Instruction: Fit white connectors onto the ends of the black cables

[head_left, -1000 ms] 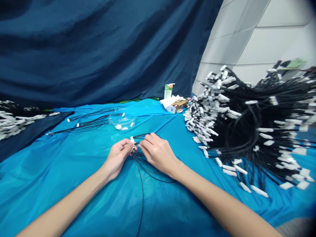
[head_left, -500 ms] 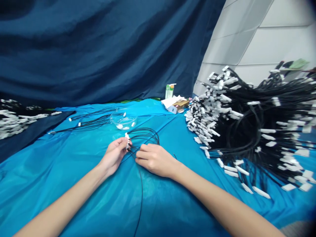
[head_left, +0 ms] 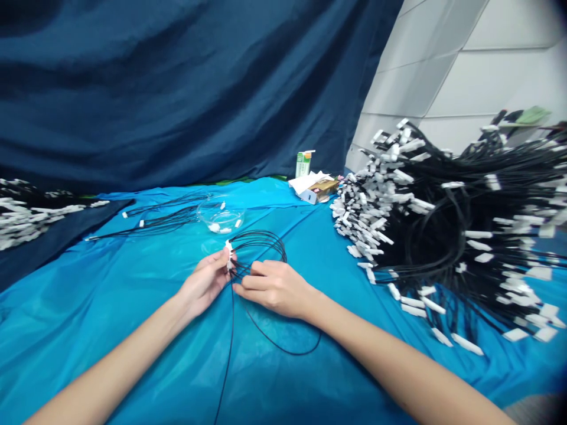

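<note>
Between its thumb and fingers my left hand [head_left: 207, 281] pinches a white connector [head_left: 229, 255], with several black wires [head_left: 261, 237] running out of it and looping to the right. Close by on the right, my right hand [head_left: 273, 287] has its fingers curled closed around the wires. One thin black wire [head_left: 228, 348] hangs from the connector toward the near edge of the view. Another loop of wire [head_left: 296, 353] bows out below my right hand and passes behind the wrist. What exactly the right fingertips grip is partly hidden.
A clear bowl [head_left: 220, 215] holding small white pieces stands behind my hands, beside wire bundles [head_left: 163, 221]. A huge pile of black wires with white connectors [head_left: 398, 195] fills the right; another heap [head_left: 31, 215] lies far left. A small box [head_left: 316, 189] and a green-white carton [head_left: 303, 164] sit at the back.
My right hand has shifted slightly left, nearer the connector. A wire loop now shows below it, and the hanging wire has swung left. My left hand keeps its hold on the connector.
</note>
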`<state>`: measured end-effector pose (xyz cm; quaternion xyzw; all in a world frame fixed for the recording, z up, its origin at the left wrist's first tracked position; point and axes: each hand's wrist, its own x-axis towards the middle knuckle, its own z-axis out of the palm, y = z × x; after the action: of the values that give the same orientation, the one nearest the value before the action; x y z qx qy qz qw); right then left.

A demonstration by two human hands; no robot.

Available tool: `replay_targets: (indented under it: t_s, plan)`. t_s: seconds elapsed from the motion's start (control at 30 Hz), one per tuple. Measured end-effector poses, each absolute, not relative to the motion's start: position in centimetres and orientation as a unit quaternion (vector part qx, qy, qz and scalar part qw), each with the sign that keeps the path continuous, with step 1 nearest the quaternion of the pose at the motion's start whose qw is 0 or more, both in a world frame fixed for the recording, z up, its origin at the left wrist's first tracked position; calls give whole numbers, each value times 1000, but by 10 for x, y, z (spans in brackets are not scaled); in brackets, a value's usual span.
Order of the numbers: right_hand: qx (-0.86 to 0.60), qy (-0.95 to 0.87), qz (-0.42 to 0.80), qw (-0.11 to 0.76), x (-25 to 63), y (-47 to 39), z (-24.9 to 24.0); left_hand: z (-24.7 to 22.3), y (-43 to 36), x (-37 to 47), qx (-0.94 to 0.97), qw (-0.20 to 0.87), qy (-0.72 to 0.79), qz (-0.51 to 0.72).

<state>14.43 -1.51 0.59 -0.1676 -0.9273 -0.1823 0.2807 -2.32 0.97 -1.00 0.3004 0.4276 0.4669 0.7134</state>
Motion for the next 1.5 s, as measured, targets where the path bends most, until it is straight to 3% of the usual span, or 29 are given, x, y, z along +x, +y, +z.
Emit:
replay_targets:
  t_s: [0.17,0.27,0.4,0.5,0.73,0.97,1.5]
  plan:
    - [-200,-919,-68,332,142,-16,7,-11,11,-24,307,717,420,464]
    - [-276,-836,153,449,140,-18,15,-13,11,-26,323,701,426,472]
    - [-320,-584,469,581,140,-17,30,-13,11,-25,373,657,441,484]
    - [-293,-450,564,627,146,-10,39,-11,8,-24,403,625,454,491]
    - [-321,-408,543,660,158,-3,49,-14,7,-22,430,590,476,491]
    - [-416,-642,309,566,151,-14,39,-12,6,-20,405,610,468,494]
    - [-401,-737,228,493,143,-16,23,-8,0,-17,438,612,430,499]
